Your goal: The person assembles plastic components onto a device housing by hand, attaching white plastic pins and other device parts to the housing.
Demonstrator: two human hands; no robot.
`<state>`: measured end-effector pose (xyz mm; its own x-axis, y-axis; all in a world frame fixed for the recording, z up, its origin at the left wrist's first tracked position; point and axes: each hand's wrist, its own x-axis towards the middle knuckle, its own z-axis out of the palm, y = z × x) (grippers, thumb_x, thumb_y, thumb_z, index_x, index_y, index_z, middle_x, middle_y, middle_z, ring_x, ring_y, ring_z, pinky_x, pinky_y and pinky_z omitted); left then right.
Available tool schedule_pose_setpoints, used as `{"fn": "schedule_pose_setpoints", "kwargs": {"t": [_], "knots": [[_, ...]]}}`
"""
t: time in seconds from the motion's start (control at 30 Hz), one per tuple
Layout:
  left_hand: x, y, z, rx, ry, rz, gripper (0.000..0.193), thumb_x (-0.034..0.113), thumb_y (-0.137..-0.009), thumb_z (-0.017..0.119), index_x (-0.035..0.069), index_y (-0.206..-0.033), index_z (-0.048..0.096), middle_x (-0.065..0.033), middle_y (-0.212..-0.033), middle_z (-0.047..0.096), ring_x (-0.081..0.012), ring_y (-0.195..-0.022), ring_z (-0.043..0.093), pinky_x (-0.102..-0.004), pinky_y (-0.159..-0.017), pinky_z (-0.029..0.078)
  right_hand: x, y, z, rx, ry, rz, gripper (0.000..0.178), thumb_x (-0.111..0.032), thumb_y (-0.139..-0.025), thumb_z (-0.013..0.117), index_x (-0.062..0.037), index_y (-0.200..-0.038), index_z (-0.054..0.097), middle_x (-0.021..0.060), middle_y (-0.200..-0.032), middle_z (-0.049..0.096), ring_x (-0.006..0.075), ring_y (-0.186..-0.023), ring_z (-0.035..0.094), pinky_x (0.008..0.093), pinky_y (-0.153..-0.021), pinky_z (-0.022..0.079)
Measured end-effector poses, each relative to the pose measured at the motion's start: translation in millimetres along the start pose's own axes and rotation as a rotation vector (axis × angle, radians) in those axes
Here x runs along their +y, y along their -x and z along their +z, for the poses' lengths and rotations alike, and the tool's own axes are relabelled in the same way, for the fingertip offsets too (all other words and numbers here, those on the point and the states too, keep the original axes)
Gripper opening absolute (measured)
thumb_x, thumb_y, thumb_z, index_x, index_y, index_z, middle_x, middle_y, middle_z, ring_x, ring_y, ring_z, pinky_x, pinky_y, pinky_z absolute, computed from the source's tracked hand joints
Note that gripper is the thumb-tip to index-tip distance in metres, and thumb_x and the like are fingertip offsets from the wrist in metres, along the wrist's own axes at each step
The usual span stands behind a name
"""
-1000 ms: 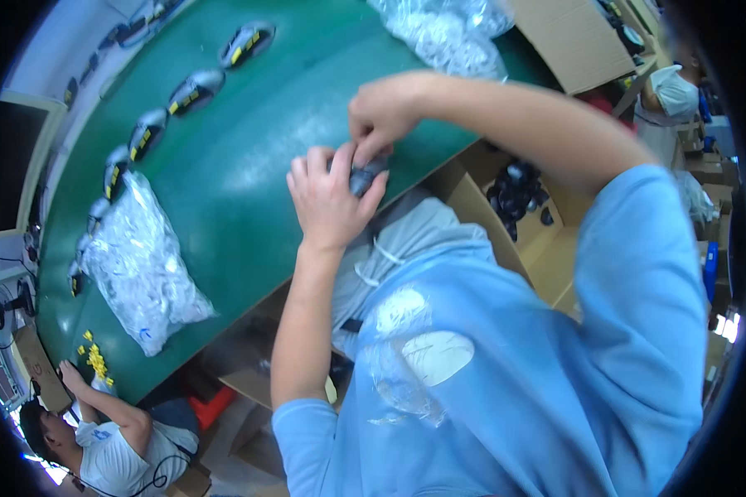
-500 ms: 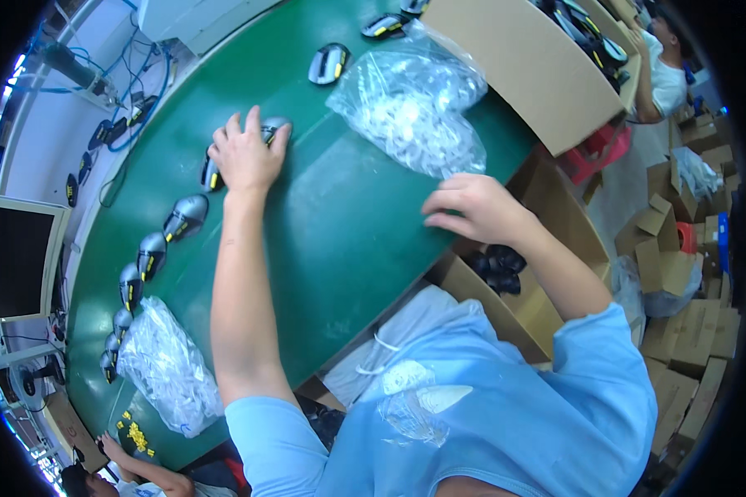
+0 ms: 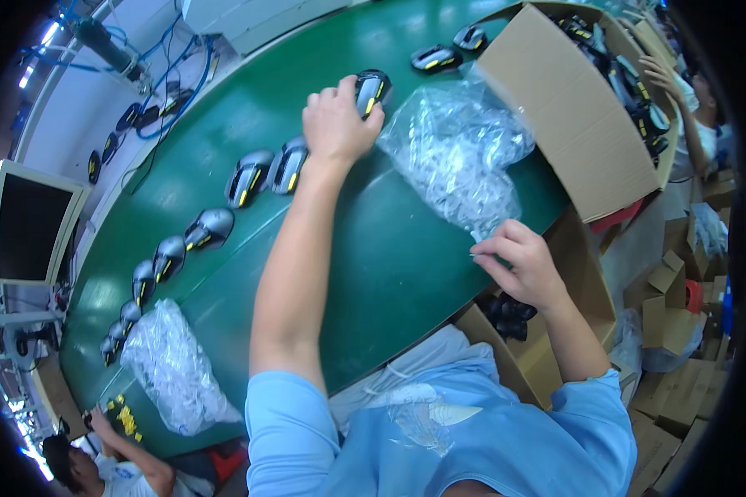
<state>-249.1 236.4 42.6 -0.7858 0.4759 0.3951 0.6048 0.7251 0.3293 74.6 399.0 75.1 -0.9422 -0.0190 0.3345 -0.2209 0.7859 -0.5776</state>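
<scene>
My left hand [image 3: 337, 124] is closed around a mouse-shaped grey and black housing [image 3: 374, 89] with yellow marks, which rests on the green table. Two similar housings, one of them a grey and black housing [image 3: 250, 178], lie to the left of this hand, and more trail down the left side in a curved row. My right hand [image 3: 522, 261] is pinched at the table's near edge, just below a clear plastic bag [image 3: 456, 145] full of small transparent parts. Whatever its fingertips hold is too small to make out.
An open carton [image 3: 555, 108] of similar housings stands at the right. Another clear bag [image 3: 174, 373] and yellow pieces [image 3: 126, 420] lie at the lower left, near a co-worker [image 3: 133, 464]. Below my right hand, an open box [image 3: 593, 282] holds black parts.
My left hand has moved right and away along the row, from one housing to another. My right hand's fingertips have come together beside the bag. The whole view has shifted.
</scene>
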Motion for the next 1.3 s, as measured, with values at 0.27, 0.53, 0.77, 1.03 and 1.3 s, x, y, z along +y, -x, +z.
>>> {"fn": "schedule_pose_setpoints", "kwargs": {"t": [0.27,0.53,0.77,1.03,1.3], "knots": [[-30,244,-112,-0.177,0.147,0.127,0.068,0.018,-0.081,0.087,0.001,-0.144,0.066,-0.0214,-0.141,0.066,-0.0427,-0.124,0.064,-0.0507,-0.107,0.052,-20,-6,38,-0.156,-0.628,0.181,0.016,-0.004,-0.087,0.082,-0.0036,-0.104,0.083,0.0039,-0.088,0.079,0.0100,-0.061,0.064,0.0268,-0.055,0.046],[-14,303,-129,-0.049,0.260,0.086,0.063,0.022,-0.084,0.088,0.000,-0.140,0.067,-0.0199,-0.136,0.069,-0.0374,-0.121,0.064,-0.0483,-0.104,0.053,-44,-61,117,-0.111,-0.384,-0.312,0.016,-0.009,-0.091,0.084,-0.0112,-0.106,0.081,0.0044,-0.097,0.080,0.0261,-0.079,0.071,0.0367,-0.071,0.058],[7,296,-134,-0.201,1.069,-0.420,0.017,0.016,-0.112,0.070,-0.001,-0.115,0.072,-0.0031,-0.097,0.073,-0.0073,-0.086,0.064,-0.0239,-0.077,0.052,-68,-73,115,-0.055,-0.305,-0.542,0.025,-0.010,-0.083,0.089,-0.0119,-0.108,0.083,0.0025,-0.104,0.079,0.0255,-0.089,0.069,0.0362,-0.073,0.058],[37,298,-126,0.071,1.680,-0.779,0.021,0.024,-0.113,0.070,0.003,-0.116,0.071,-0.0001,-0.093,0.069,-0.0058,-0.074,0.056,-0.0240,-0.064,0.045,-86,-41,134,0.117,-0.454,-0.376,0.025,-0.002,-0.078,0.092,-0.0088,-0.101,0.082,0.0049,-0.096,0.081,0.0235,-0.081,0.071,0.0347,-0.074,0.056],[2,301,-120,0.103,0.663,-0.177,0.045,0.018,-0.095,0.088,0.001,-0.132,0.070,-0.0118,-0.121,0.069,-0.0167,-0.093,0.065,-0.0284,-0.077,0.052,-64,-37,122,0.060,-0.417,-0.189,0.021,0.001,-0.084,0.086,-0.0060,-0.104,0.083,0.0072,-0.095,0.079,0.0246,-0.081,0.071,0.0364,-0.073,0.056]]}}
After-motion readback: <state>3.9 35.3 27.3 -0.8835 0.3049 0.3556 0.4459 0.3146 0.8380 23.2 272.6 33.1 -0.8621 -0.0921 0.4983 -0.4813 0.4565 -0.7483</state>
